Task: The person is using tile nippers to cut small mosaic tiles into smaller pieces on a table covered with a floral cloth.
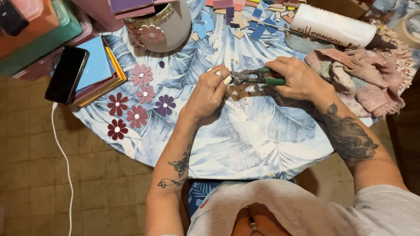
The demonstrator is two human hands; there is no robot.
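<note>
A small brown tile piece sits in the tile nippers at mid-table, pinched by the left hand; the right hand is closed round the green handles. Left of the nippers lie six finished mosaic flowers, suggesting work well underway. Beyond the nippers, loose tile fragments remain uncut, beside a white adhesive tube.

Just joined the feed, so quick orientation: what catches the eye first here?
Mid-table, the right hand grips green-handled nippers while the left hand pinches a small piece at their tip. To the left lie flower-shaped cutouts in pink, maroon and purple; a black phone rests on stacked coloured tiles.
</note>
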